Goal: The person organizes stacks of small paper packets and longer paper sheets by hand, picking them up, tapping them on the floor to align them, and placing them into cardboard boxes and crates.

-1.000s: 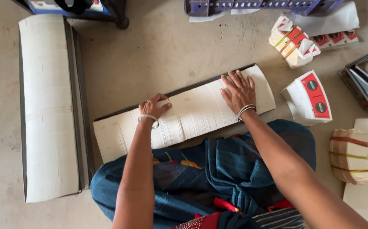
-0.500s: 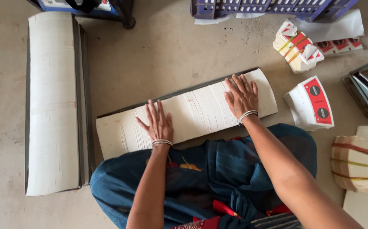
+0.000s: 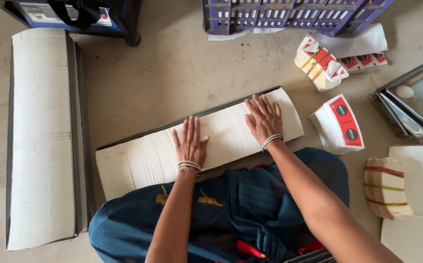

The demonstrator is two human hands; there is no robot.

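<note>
Two hands press flat on the long white card stack (image 3: 148,158) lying on the floor (image 3: 182,73) just ahead of the knees. Left hand (image 3: 190,143) sits mid-stack, fingers spread and gripping nothing; right hand (image 3: 263,118) rests at its 2 o'clock, fingers splayed too. A red-and-white bundle (image 3: 340,124) waits at 3 o'clock, another long stack (image 3: 40,141) at 9.

Both hands lie on the near row of paper sheets (image 3: 148,160), left hand (image 3: 190,144) left of right hand (image 3: 264,118). Another sheet row (image 3: 40,136) lies far left. Card bundles (image 3: 339,122) sit right.
</note>
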